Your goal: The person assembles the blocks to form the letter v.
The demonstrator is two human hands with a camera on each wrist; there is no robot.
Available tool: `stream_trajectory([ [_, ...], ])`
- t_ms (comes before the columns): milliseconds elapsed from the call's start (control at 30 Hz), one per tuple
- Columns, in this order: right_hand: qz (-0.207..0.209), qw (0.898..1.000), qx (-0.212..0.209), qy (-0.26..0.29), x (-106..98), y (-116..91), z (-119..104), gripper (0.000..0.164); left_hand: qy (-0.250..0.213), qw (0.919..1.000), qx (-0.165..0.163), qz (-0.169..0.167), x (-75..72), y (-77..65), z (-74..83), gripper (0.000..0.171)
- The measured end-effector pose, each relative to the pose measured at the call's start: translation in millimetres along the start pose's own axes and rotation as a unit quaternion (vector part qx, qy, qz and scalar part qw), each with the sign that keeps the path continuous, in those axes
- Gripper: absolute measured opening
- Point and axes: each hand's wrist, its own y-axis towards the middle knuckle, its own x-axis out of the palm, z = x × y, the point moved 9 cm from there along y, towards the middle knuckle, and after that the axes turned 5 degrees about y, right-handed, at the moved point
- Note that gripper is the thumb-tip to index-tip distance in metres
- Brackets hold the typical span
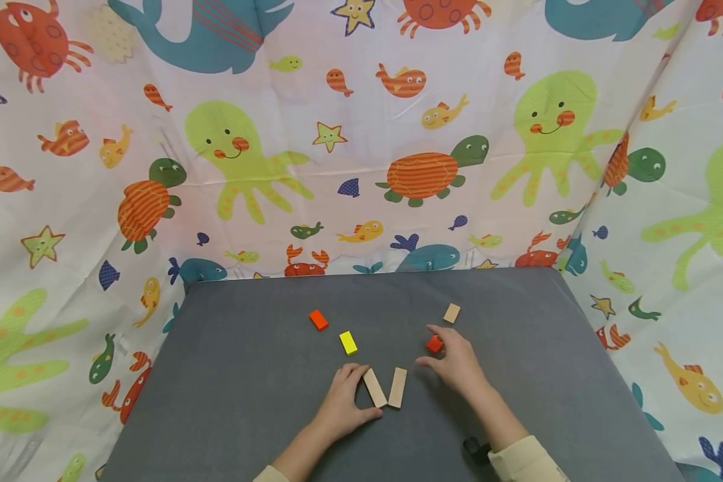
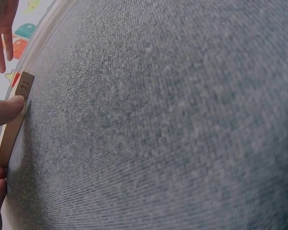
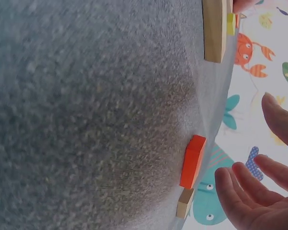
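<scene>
Two long plain wooden blocks stand near the middle front of the grey table, set in a V that narrows toward the person. My left hand (image 1: 342,399) grips the left wooden block (image 1: 375,387), fingers at its far end and thumb by its near end. In the left wrist view dark marks show on this wooden block (image 2: 14,122). Beside it is the right wooden block (image 1: 397,387), its near end close to the first. My right hand (image 1: 456,358) hovers with thumb and fingers spread about a red block (image 1: 435,344); the right wrist view shows the fingers apart from that red block (image 3: 193,162).
A short wooden block (image 1: 452,313) lies beyond the right hand. Farther left are an orange-red block (image 1: 318,320) and a yellow block (image 1: 348,343). A black object (image 1: 476,450) is by the right wrist. A sea-animal curtain (image 1: 349,161) hangs behind the table (image 1: 247,335).
</scene>
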Motion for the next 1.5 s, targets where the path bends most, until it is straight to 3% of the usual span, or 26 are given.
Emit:
stream_trajectory([
  [600, 0.011, 0.998, 0.056, -0.007, -15.2, 11.6, 33.8, 0.077, 0.005, 1.0, -0.001, -0.008, 3.0, 1.4, -3.5, 0.089],
  [867, 0.036, 0.996, 0.074, -0.026, -22.6, 13.8, 51.7, 0.076, 0.012, 0.9999, -0.001, -0.007, 2.1, 1.8, -1.5, 0.089],
  [1133, 0.017, 0.993, 0.105, -0.059, -18.3, 12.5, 65.5, 0.082, 0.012, 0.9999, -0.007, -0.006, 1.6, 0.7, -0.5, 0.088],
  [1500, 0.002, 0.994, 0.089, -0.065, -12.5, 16.9, 66.0, 0.066, 0.01, 0.9999, -0.004, -0.01, -0.9, 0.8, 0.7, 0.088],
])
